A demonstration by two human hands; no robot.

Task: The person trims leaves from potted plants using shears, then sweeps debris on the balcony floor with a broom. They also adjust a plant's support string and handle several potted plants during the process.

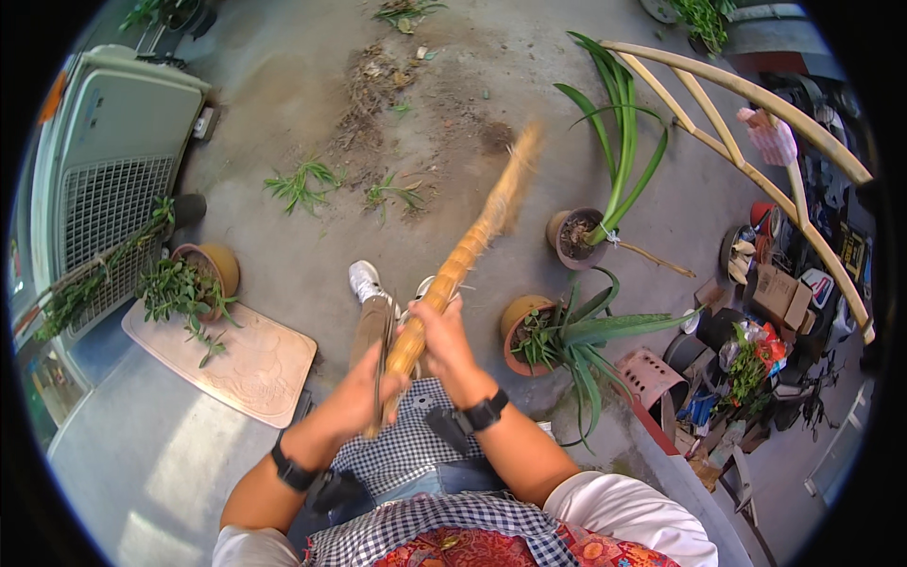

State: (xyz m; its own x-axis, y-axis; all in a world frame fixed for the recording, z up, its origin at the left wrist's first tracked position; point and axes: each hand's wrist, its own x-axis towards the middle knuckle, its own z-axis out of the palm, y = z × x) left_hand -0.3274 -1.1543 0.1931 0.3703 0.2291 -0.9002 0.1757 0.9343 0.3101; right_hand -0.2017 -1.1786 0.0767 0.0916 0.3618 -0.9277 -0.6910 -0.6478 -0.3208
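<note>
A long tan, ringed stalk or stick (pixel 460 255), its far end blurred and frayed, slants up and right from my lap. My left hand (pixel 365 390) is closed round its lower end, with thin dark strands (pixel 385 340) lying along the stalk there. Just above, my right hand (pixel 441 337) grips the same stalk. A black band sits on each wrist. Beneath both hands is a checked apron (pixel 404 439). To the right of my right hand stands a potted aloe-like plant (pixel 528 337).
A tall strap-leaved potted plant (pixel 577 237) stands ahead right, below a wooden frame (pixel 751 170). At left, a potted leafy plant (pixel 216 273) rests by a pinkish board (pixel 241 361) and an air-conditioner unit (pixel 120 149). Soil and cut greenery (pixel 301 186) lie on the concrete; clutter with a cardboard box (pixel 779 294) fills the right.
</note>
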